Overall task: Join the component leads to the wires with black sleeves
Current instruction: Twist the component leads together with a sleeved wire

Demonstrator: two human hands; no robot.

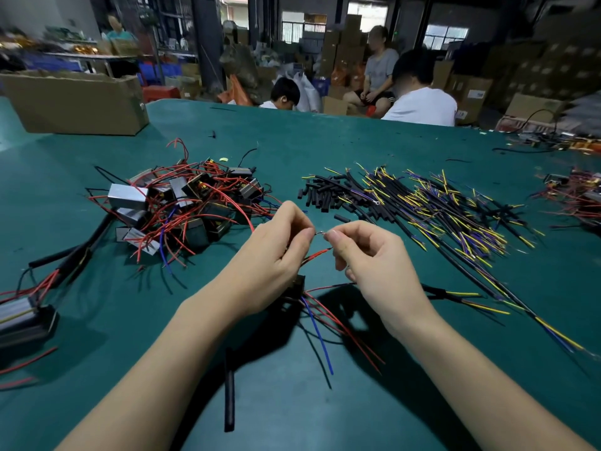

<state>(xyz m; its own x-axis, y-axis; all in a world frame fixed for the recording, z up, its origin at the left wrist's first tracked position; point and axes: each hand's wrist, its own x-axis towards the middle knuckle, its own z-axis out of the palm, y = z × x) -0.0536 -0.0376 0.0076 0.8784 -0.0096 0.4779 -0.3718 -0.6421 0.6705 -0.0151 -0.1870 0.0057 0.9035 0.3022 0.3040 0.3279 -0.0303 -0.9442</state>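
Note:
My left hand point(279, 255) pinches a bare lead end at its fingertips and holds a black component point(296, 284) under the palm, with red and blue leads point(320, 336) hanging from it. My right hand point(367, 262) pinches the other end of the same thin bare wire join point(320, 233), fingertips almost touching the left ones. A red lead point(317, 254) runs between both hands. A black-sleeved cable with yellow and purple cores point(455, 296) trails right from under my right hand.
A pile of components with red leads point(182, 203) lies at left. Short black sleeves point(320, 195) and several sleeved yellow-purple wires point(448, 209) lie at right. One long black sleeve point(229, 395) lies near me. A cardboard box point(74, 102) stands far left; people sit beyond the green table point(325, 138).

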